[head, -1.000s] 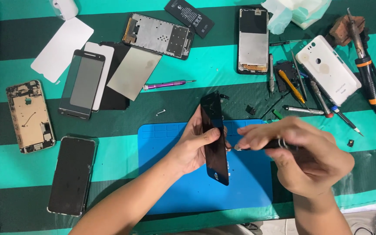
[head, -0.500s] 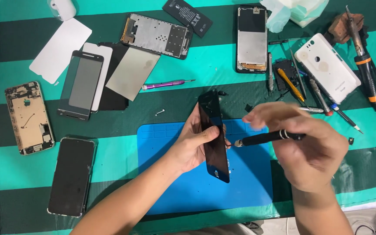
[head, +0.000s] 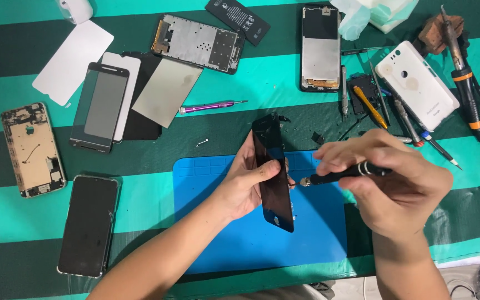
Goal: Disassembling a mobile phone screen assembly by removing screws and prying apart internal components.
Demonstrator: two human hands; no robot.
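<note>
Phones and loose parts lie at far left on the striped cloth [head: 140,200]. Left hand [head: 245,183] closes thumb and fingers on a black screen panel [head: 273,172], held on edge above the blue mat [head: 223,233], long axis running away from the viewer. Right hand [head: 395,183] grips a black screwdriver [head: 340,176], tip pointing left, just beside the panel's right edge.

I see open blue mat [head: 240,244] at lower centre; tools [head: 387,114] crowd the upper right, phone parts [head: 101,105] the left.
</note>
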